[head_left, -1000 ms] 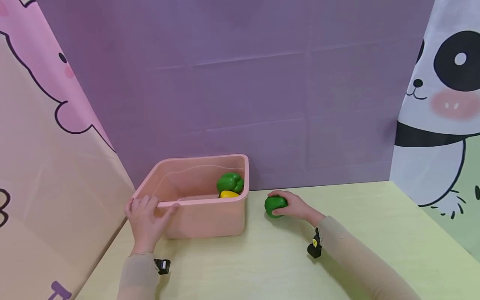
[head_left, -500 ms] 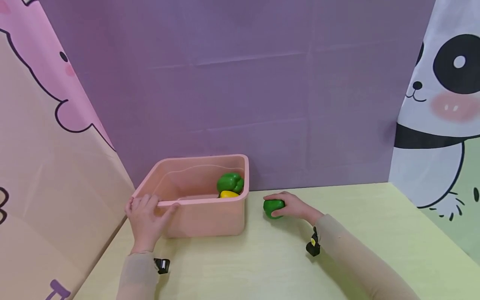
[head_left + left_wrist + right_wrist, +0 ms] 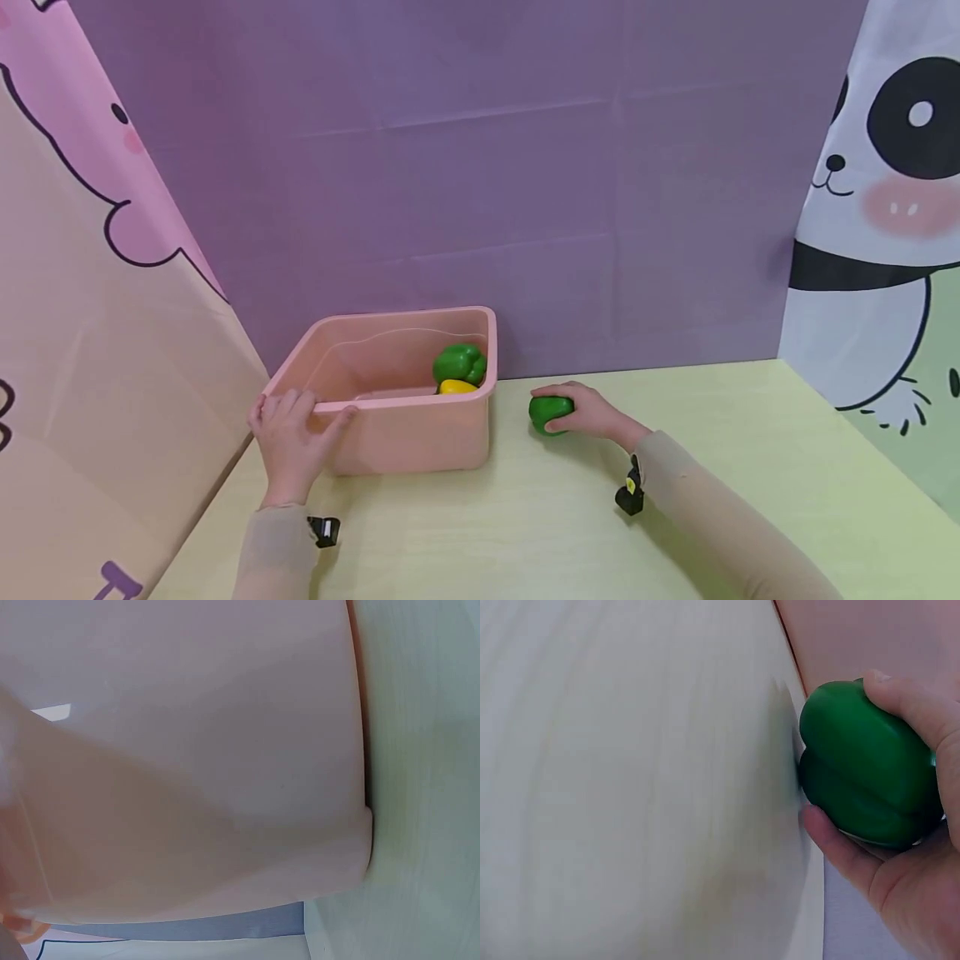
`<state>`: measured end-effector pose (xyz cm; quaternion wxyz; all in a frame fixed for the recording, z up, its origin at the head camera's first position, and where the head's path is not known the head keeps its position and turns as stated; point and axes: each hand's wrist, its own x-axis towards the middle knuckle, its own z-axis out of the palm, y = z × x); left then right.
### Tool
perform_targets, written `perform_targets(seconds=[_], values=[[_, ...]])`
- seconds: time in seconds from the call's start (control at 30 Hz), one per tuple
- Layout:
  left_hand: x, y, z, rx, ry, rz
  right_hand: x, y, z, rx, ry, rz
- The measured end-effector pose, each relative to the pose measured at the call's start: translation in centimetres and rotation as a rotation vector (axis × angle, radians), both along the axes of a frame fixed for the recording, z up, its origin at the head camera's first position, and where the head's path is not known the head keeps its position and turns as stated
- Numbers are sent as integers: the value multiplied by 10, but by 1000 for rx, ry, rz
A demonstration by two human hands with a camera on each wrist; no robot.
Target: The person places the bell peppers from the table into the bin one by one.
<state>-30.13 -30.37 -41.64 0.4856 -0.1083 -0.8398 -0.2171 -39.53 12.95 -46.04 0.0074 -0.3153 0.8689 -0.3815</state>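
Note:
My left hand point(image 3: 288, 437) grips the front left rim of a pink plastic bin point(image 3: 420, 437), fingers over the edge and thumb on the outer wall. Inside the bin's right end lie a green bell pepper point(image 3: 457, 364) and a yellow one point(image 3: 457, 387), the latter partly hidden by the front wall. To the right of the bin, my right hand point(image 3: 592, 412) holds another green bell pepper point(image 3: 550, 413), low at the tabletop. In the right wrist view the thumb and a finger wrap opposite sides of this green pepper point(image 3: 870, 761). The left wrist view shows mostly the bin's wall point(image 3: 210, 750).
The bin stands on a pale wooden table point(image 3: 480, 542), near its back left. A purple cloth point(image 3: 555, 183) hangs behind the table's back edge. Printed cloths rise on the left and right sides, the right one with a panda point(image 3: 862, 333). A small black camera sits at each wrist.
The right hand and the green bell pepper shift only slightly, staying beside the bin. The left hand stays on the rim, and the bin and its peppers keep their places.

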Motion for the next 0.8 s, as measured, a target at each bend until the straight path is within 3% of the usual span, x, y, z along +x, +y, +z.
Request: perform_targets(seconds=[0.23, 0.47, 0.8], values=[[2, 1, 0, -1, 7, 6, -2, -1, -4, -21, 22, -27], [1, 2, 1, 6, 17, -2, 0, -4, -2, 23, 37, -61], [2, 2, 1, 5, 28, -5, 3, -7, 0, 62, 35, -50]])
